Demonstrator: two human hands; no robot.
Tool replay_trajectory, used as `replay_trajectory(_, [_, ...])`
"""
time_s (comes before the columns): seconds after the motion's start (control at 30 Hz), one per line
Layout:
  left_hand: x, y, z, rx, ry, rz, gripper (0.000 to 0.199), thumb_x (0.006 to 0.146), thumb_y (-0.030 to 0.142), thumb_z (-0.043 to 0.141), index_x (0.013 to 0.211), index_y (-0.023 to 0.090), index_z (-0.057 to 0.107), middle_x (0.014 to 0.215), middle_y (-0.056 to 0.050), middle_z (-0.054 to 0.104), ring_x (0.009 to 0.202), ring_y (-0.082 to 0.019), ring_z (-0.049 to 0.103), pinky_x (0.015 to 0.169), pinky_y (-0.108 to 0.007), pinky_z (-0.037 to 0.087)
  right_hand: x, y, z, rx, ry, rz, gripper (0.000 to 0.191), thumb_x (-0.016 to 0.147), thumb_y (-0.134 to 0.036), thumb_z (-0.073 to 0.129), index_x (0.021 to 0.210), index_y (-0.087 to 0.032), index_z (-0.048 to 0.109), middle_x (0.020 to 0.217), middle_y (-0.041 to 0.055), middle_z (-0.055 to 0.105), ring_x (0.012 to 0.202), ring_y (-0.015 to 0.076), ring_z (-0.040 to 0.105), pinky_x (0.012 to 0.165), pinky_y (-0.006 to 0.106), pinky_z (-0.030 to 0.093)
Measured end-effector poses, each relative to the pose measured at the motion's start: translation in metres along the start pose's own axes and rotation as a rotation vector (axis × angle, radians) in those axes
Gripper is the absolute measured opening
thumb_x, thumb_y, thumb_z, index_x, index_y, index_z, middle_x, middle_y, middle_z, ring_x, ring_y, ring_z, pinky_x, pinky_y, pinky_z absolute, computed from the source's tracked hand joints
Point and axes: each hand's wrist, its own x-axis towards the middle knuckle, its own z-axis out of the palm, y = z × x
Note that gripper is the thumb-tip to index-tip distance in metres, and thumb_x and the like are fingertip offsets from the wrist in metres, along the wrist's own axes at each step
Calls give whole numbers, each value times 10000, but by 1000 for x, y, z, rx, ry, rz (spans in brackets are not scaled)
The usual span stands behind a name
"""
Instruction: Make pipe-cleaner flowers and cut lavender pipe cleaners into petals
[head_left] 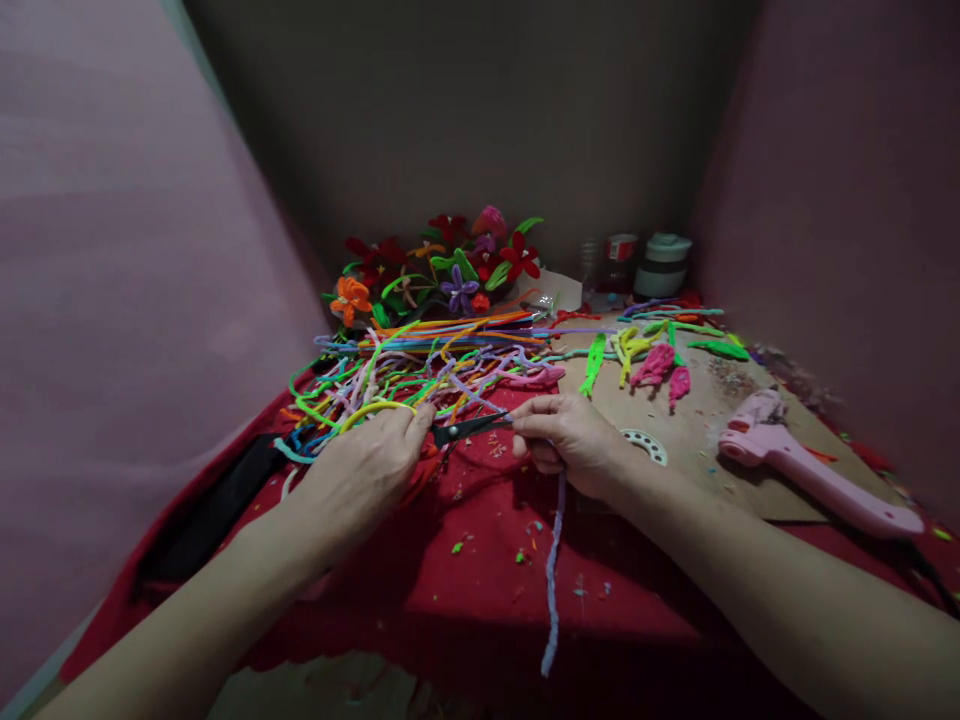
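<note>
Black scissors (471,429) are held in my left hand (375,452), their blades pointing right toward my other hand. My right hand (566,435) pinches a lavender pipe cleaner (554,575). One end of it hangs down over the red cloth, and another lavender length runs up and left from the fingertips, beside the blade tips. A tangled pile of colored pipe cleaners (405,378) lies just behind the scissors. The fingers of my left hand are wrapped around the handles, which are partly hidden.
Pipe-cleaner flowers (459,290) stand at the back. On the cardboard (675,440) at the right lie a pink glue gun (817,470), pink buds (654,364), green leaves (593,365) and a white ring (646,446). A lidded cup (663,265) stands behind. A black item (206,515) lies left.
</note>
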Motion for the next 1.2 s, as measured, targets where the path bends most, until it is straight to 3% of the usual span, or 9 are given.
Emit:
replay_trajectory(0.67, [-6,17,-9,13,-137,-97,525,765,-13,332,1283,64,372,978,-151,629,841,-209,631,688,-309,514,-3,3,4,90,26,-18,126,607,-146,618,576,-128,497,508,29,623,303,15,301,340,185,159])
replay_trajectory(0.87, [-8,20,1,-58,-83,-140,521,752,-17,293,1250,72,415,1046,-180,622,859,-223,645,664,-307,529,-4,1,3,71,45,-41,107,626,-177,615,647,-130,522,523,30,633,301,25,339,306,166,210])
replay_trajectory(1.03, [-9,24,2,-53,11,-79,530,743,-32,265,1252,28,399,1117,-208,584,961,-215,608,759,-308,514,-5,3,2,36,78,-60,82,639,-175,604,653,-129,538,530,33,640,305,41,401,299,163,297])
replay_trajectory(1.2, [-9,28,4,0,7,-68,500,753,-41,266,1213,31,451,1051,-194,614,894,-209,627,747,-316,521,-5,4,5,32,89,-90,50,641,-149,590,640,-122,548,534,34,644,303,45,428,301,161,342])
